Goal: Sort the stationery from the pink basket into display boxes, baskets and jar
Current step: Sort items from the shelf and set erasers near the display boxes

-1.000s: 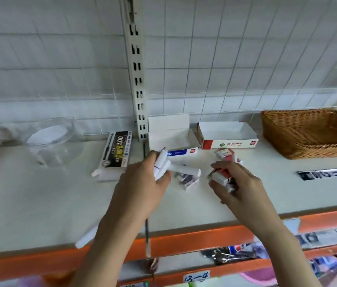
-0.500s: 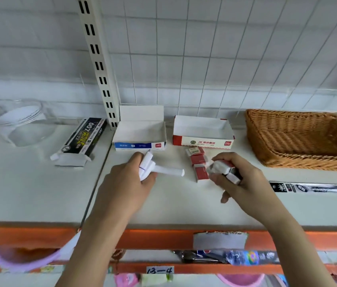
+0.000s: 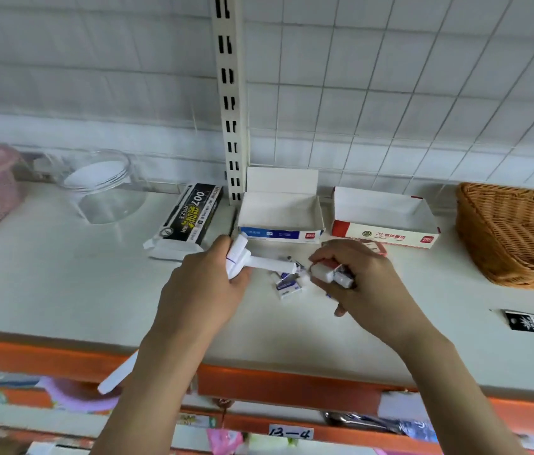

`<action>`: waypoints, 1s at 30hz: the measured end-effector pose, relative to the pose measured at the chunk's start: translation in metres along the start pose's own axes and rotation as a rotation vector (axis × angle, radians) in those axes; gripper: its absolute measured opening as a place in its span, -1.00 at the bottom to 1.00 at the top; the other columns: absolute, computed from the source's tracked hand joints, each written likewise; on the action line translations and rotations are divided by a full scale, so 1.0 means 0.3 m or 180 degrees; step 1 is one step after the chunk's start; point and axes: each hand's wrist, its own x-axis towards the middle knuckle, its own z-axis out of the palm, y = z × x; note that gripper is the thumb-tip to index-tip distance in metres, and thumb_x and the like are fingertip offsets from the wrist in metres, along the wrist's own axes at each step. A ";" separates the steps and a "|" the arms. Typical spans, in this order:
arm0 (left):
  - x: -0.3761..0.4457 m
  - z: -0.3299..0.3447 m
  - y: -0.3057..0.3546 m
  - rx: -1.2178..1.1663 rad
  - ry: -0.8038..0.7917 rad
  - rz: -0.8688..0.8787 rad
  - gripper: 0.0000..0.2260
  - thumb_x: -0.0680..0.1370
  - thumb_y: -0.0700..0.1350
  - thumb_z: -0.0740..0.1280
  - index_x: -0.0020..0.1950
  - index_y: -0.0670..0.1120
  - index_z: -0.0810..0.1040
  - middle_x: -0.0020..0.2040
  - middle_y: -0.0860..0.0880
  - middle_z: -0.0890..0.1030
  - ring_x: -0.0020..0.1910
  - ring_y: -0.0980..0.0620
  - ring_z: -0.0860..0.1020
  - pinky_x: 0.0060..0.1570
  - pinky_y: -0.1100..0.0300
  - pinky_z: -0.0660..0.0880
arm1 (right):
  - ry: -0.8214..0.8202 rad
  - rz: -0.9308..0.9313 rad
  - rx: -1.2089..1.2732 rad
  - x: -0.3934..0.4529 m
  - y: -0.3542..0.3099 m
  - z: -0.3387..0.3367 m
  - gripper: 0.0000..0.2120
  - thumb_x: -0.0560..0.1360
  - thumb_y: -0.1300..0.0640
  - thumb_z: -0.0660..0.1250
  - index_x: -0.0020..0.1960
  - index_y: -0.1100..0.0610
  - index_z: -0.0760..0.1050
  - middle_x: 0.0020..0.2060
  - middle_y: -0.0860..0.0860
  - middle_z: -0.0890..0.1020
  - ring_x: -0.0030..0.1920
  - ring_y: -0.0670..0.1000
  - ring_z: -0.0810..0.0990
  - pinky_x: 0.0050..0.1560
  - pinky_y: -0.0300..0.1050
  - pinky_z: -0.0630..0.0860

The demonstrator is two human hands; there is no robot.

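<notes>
Left hand (image 3: 208,290) still grips white pens (image 3: 259,262); right hand (image 3: 354,284) still pinches erasers (image 3: 326,274), now nearer the boxes (image 3: 280,215): sorting pending.

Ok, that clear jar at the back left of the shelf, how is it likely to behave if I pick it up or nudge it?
The clear jar looks empty, so it is probably light. It looks wide and squat, so a nudge would likely slide it across the smooth white shelf rather than tip it. Whether it is glass or plastic cannot be told, so treat it as breakable.
</notes>
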 end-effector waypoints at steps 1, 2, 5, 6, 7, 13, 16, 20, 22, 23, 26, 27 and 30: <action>0.008 -0.005 -0.016 0.0015 -0.0011 -0.0016 -0.81 0.54 0.08 0.24 0.08 0.03 0.39 -0.16 -0.03 0.51 -0.14 -0.15 0.51 -0.14 0.07 0.49 | -0.0024 -0.0118 -0.0180 0.016 -0.003 0.034 -0.79 0.43 0.34 0.36 0.02 0.14 0.59 -0.04 -0.03 0.51 -0.26 -0.16 0.50 -0.42 -0.37 0.52; 0.016 -0.010 -0.030 0.0034 -0.0023 -0.0022 -0.81 0.54 0.08 0.23 0.07 0.03 0.38 -0.19 -0.01 0.48 -0.15 -0.15 0.49 -0.14 0.08 0.49 | -0.0044 -0.0211 -0.0316 0.030 -0.003 0.064 -0.79 0.43 0.32 0.38 0.04 0.16 0.60 -0.04 -0.04 0.51 -0.24 -0.21 0.48 -0.35 -0.48 0.48; 0.039 -0.020 -0.063 0.0076 -0.0061 0.0005 -0.84 0.54 0.09 0.23 -0.01 0.04 0.35 -0.29 0.06 0.38 -0.22 -0.12 0.42 -0.19 0.11 0.44 | -0.0046 -0.0200 -0.0467 0.054 -0.011 0.117 -0.79 0.45 0.24 0.40 0.08 0.16 0.61 -0.04 -0.09 0.48 -0.28 -0.23 0.45 -0.29 -0.63 0.34; 0.046 -0.021 -0.070 0.0096 -0.0072 0.0024 -0.84 0.54 0.09 0.23 -0.02 0.04 0.34 -0.31 0.07 0.36 -0.23 -0.11 0.41 -0.21 0.11 0.42 | -0.0018 -0.0154 -0.0442 0.058 -0.013 0.122 -0.80 0.46 0.21 0.39 0.09 0.15 0.60 -0.04 -0.11 0.49 -0.27 -0.23 0.47 -0.31 -0.61 0.36; 0.054 -0.022 -0.076 0.0109 -0.0081 0.0036 -0.83 0.54 0.09 0.23 -0.02 0.03 0.33 -0.31 0.08 0.34 -0.23 -0.10 0.39 -0.22 0.12 0.41 | 0.0003 -0.0044 -0.0391 0.060 -0.012 0.121 -0.80 0.48 0.20 0.38 0.10 0.13 0.59 -0.04 -0.11 0.50 -0.26 -0.24 0.48 -0.36 -0.54 0.40; 0.091 -0.008 -0.089 0.0037 -0.0156 0.0160 -0.83 0.54 0.09 0.24 -0.03 0.03 0.33 -0.26 0.03 0.42 -0.23 -0.09 0.44 -0.28 0.15 0.37 | -0.0023 0.0526 -0.0498 0.062 -0.003 0.062 -0.76 0.55 0.06 0.27 0.19 0.08 0.50 -0.22 -0.12 0.52 -0.51 -0.21 0.52 -0.54 -0.28 0.45; 0.102 0.004 -0.086 -0.0013 -0.0203 0.0181 -0.82 0.53 0.10 0.24 -0.05 0.04 0.31 -0.24 0.02 0.44 -0.20 -0.10 0.46 -0.25 0.13 0.41 | 0.0065 0.0439 -0.0549 0.058 0.006 0.050 -0.78 0.54 0.11 0.30 0.17 0.11 0.53 -0.05 -0.06 0.52 -0.46 -0.24 0.53 -0.55 -0.28 0.46; 0.111 0.015 -0.080 -0.0012 -0.0240 0.0262 -0.80 0.53 0.10 0.25 -0.10 0.08 0.23 -0.29 0.05 0.38 -0.22 -0.09 0.42 -0.28 0.16 0.33 | 0.0320 0.0355 -0.0744 0.057 0.020 0.050 -0.79 0.54 0.14 0.28 0.15 0.15 0.51 -0.16 -0.19 0.45 -0.36 -0.24 0.47 -0.34 -0.51 0.36; 0.112 0.018 -0.078 -0.0013 -0.0256 0.0293 -0.79 0.53 0.10 0.24 -0.10 0.09 0.22 -0.28 0.04 0.39 -0.23 -0.09 0.41 -0.28 0.16 0.33 | 0.0353 0.0396 -0.0684 0.060 0.019 0.056 -0.84 0.55 0.13 0.26 0.13 0.10 0.44 -0.19 -0.22 0.45 -0.27 -0.24 0.46 -0.29 -0.51 0.33; 0.111 0.019 -0.076 -0.0012 -0.0260 0.0299 -0.79 0.53 0.10 0.24 -0.10 0.09 0.22 -0.28 0.04 0.39 -0.23 -0.09 0.41 -0.28 0.16 0.33 | 0.0304 0.0436 -0.0647 0.062 0.017 0.062 -0.87 0.56 0.12 0.25 0.10 0.08 0.39 -0.18 -0.20 0.45 -0.26 -0.20 0.48 -0.32 -0.48 0.35; 0.104 0.018 -0.073 -0.0012 -0.0281 0.0275 -0.80 0.53 0.10 0.24 -0.09 0.06 0.25 -0.29 0.06 0.37 -0.23 -0.09 0.42 -0.29 0.16 0.34 | 0.0008 0.0572 -0.0432 0.075 0.006 0.090 -0.94 0.57 0.17 0.22 -0.01 0.05 0.34 -0.19 -0.09 0.50 -0.34 -0.04 0.57 -0.43 -0.32 0.47; 0.101 0.018 -0.073 -0.0007 -0.0286 0.0292 -0.80 0.53 0.10 0.24 -0.10 0.06 0.24 -0.29 0.06 0.37 -0.24 -0.09 0.42 -0.29 0.16 0.34 | -0.0060 0.0624 -0.0297 0.077 0.001 0.097 -0.91 0.57 0.20 0.21 -0.04 0.03 0.34 -0.18 -0.05 0.52 -0.37 -0.04 0.59 -0.41 -0.25 0.52; 0.092 0.014 -0.082 0.0033 -0.0273 0.0313 -0.79 0.53 0.09 0.25 -0.11 0.06 0.23 -0.30 0.06 0.37 -0.25 -0.07 0.41 -0.31 0.17 0.32 | -0.0133 0.0760 0.0176 0.081 -0.005 0.104 -0.89 0.57 0.23 0.22 -0.06 0.04 0.36 -0.13 0.04 0.56 -0.32 0.00 0.64 -0.20 0.01 0.61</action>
